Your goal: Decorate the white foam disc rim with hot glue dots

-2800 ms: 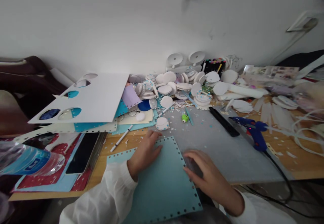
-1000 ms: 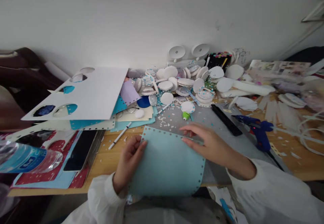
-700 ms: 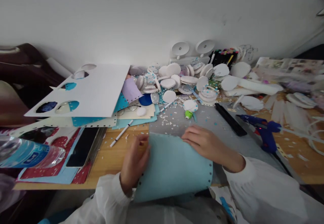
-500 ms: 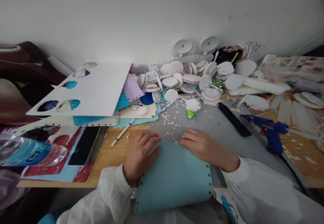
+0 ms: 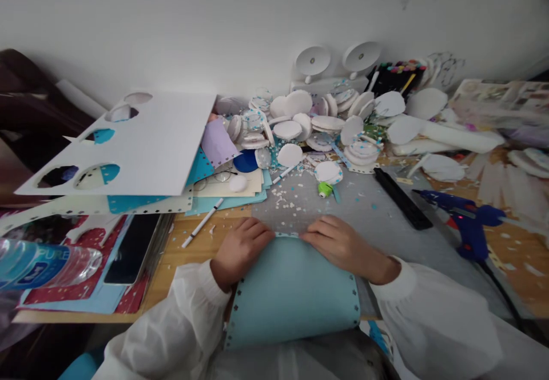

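A light blue sheet of paper (image 5: 295, 294) lies in front of me, bowed, with flower-shaped holes punched along its two sides. Its near part hangs past the table edge. My left hand (image 5: 244, 248) grips the far left corner, fingers curled together over the edge. At the far right corner, my right hand (image 5: 341, 246) holds the same edge, its fingers pressed together. Between the hands a narrow folded strip with small holes shows along the far edge. Both thumbs are largely hidden. Beyond the hands sits a small green punch (image 5: 325, 189) among paper bits.
A blue glue gun (image 5: 469, 220) and a black bar (image 5: 401, 198) lie to the right. White discs (image 5: 298, 102) pile up along the wall. On the left are a white board with holes (image 5: 158, 145), a phone (image 5: 128, 248), a water bottle (image 5: 51, 262) and a white pen (image 5: 201, 222).
My left fingers have closed in over the paper's far edge, where they were more spread before. A folded strip with holes now shows between the hands. The view has shifted slightly.
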Available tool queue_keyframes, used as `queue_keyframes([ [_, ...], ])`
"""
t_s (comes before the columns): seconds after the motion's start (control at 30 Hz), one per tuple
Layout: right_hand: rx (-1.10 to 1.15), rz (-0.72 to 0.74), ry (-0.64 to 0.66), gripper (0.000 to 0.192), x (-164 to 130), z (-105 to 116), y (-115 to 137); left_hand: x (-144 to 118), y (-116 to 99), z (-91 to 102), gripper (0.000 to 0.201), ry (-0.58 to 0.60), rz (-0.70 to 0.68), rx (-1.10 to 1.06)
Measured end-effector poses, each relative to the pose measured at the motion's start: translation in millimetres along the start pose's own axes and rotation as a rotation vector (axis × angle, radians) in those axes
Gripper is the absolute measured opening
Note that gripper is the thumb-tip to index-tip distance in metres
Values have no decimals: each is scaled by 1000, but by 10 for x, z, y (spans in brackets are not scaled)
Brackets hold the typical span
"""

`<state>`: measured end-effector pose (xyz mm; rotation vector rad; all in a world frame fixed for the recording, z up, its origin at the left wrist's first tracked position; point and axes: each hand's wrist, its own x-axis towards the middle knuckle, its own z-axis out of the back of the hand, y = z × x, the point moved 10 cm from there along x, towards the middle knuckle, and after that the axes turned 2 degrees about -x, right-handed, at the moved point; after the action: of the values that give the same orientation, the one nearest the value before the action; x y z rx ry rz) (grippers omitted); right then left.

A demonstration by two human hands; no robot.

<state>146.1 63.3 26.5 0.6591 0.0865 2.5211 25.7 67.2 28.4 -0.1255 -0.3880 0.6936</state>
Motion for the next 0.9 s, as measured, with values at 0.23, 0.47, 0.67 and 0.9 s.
queue_keyframes([
  [0.23, -26, 35, 26, 21, -2, -7, 47, -35, -135, 15, 28, -4, -104, 108],
  [0.47, -33, 39, 44, 25, -15, -19, 57, -61, -161, 11, 31, -2, -123, 133],
  [0.67, -63, 48, 107, 27, -18, -64, 90, -44, -170, -4, 26, 32, -68, 186],
  [0.9, -150, 103, 162, 27, -64, -125, 150, -37, -150, 24, 22, 21, -37, 228],
])
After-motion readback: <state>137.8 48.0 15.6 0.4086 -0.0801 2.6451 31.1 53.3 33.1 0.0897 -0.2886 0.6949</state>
